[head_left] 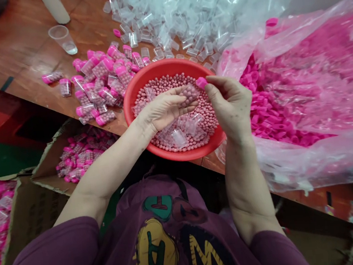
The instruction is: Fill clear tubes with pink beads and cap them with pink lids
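Pink cap (202,82), pinched between thumb and fingertip of the right hand (233,104), just beside a bead-filled clear container (189,95) held in the fingers of the left hand (165,111). Both are above a red basin (182,155) of pink beads (206,110). Capped containers (102,68) lie heaped on the surface (89,14), left of the basin.

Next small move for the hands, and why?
Probably press the pink cap onto the clear container. The right hand pinches the cap close to it, while the left hand holds the container, which looks full of beads with no cap visible on it. Capped, bead-filled containers lie left of the red bowl.
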Motion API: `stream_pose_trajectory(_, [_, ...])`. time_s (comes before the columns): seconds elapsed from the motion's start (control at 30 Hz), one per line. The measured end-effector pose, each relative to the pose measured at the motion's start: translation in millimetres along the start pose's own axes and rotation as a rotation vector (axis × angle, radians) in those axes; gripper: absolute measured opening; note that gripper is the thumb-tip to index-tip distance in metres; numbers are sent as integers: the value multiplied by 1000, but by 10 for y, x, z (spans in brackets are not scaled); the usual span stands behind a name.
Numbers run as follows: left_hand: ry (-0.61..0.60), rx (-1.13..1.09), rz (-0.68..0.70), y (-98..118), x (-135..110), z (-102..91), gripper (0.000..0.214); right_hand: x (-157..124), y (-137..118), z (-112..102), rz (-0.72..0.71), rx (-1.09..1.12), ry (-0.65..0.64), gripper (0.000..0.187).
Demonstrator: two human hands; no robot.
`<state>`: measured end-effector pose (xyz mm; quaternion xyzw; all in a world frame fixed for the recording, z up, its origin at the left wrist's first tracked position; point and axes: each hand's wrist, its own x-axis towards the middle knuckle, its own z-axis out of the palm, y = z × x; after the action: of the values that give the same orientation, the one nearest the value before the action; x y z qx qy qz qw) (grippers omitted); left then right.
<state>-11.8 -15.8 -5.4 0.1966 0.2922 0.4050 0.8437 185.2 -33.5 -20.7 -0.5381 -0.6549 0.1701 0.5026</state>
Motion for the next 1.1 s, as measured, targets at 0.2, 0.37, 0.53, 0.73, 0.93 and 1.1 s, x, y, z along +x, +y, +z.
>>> stream_pose_trajectory(0.2, [3, -23, 60, -61, -4, 68, 18, 68, -200, 55, -60, -78, -14, 24])
stream_pose_trajectory(0.37, [69, -47, 135, -186, -19, 166, 17, 40, -282, 61, -106, -130, -9, 24])
stream_pose_trajectory(0.53, [59, -11, 235, -274, -25, 153, 7, -88, -228, 239, -29, -81, 149, 38])
stream_pose_trajectory(0.73, [49, 29, 253, -297, -27, 102, 16, -167, -209, 321, -1, -59, 169, 41])
stream_pose_trajectory(0.93, [95, 13, 273, -295, -73, 128, 14, -225, -314, 282, -66, -209, 122, 36])
stream_pose_trajectory(1.1, [145, -6, 228, -272, -101, 126, 15, -289, -354, 248, -140, -323, -27, 41])
